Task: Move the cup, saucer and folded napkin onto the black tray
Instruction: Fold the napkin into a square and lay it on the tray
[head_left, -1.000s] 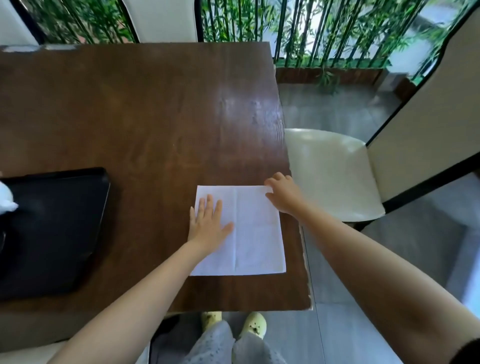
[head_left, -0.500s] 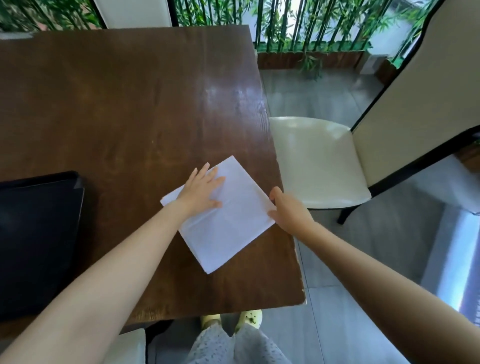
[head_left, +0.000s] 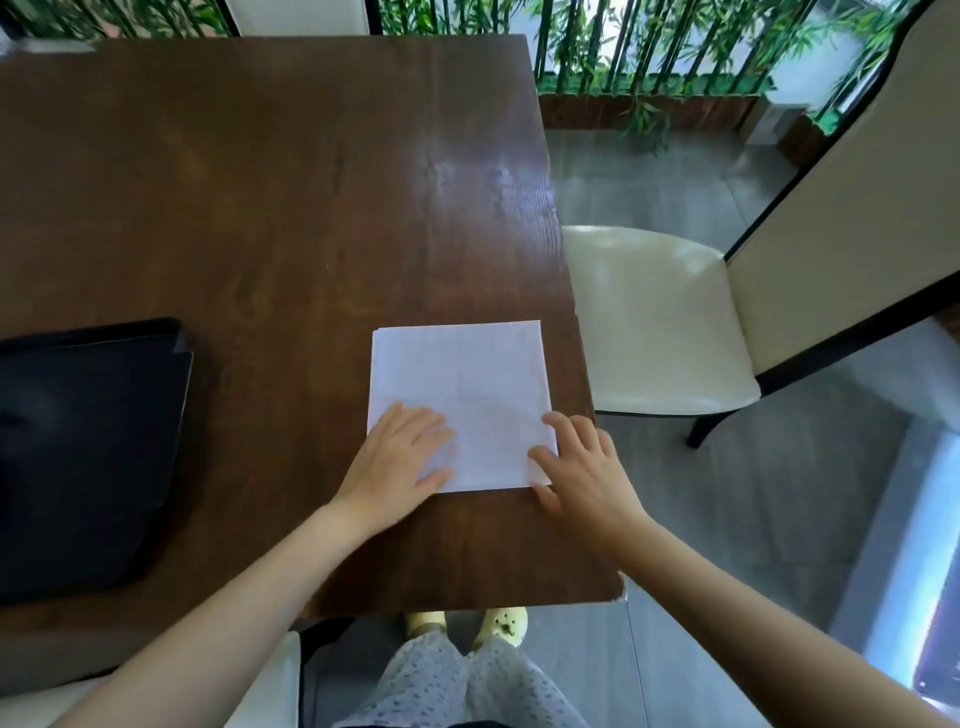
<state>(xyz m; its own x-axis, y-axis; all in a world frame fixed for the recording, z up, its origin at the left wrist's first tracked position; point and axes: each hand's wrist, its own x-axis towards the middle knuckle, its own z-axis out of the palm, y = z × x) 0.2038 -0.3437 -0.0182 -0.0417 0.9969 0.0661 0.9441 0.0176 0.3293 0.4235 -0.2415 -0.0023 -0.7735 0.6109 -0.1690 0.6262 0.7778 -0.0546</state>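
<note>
Napkin (head_left: 470, 384): we see it lying flat on the brown table (head_left: 270, 208), a white folded rectangle set square to the edges, close to the table's right side and nearer the front edge than the far one.
Left hand (head_left: 397, 465): we have it palm down on the napkin's near left corner, fingers loosely spread and stretched flat over the paper, thumb out to the right along the bottom edge; it grips nothing, just presses.
Right hand (head_left: 584, 470): we find it at the napkin's near right corner, fingers apart and slightly curled, the fingertips touching the paper's right edge and corner while the thumb rests on the wood just below; whether it pinches the corner we cannot tell.
Tray (head_left: 91, 457): we spot the black tray at the left of the table, partly cut off by the picture's edge, well apart from the napkin, with bare wood between them.
Chair (head_left: 654, 327): we see a cream seat just beside the table's right edge.
Below: our patterned trousers (head_left: 467, 686) and yellow shoes (head_left: 501, 626) show under the front edge of the table.
Far side: green bamboo (head_left: 649, 47) stands behind dark railings.
</note>
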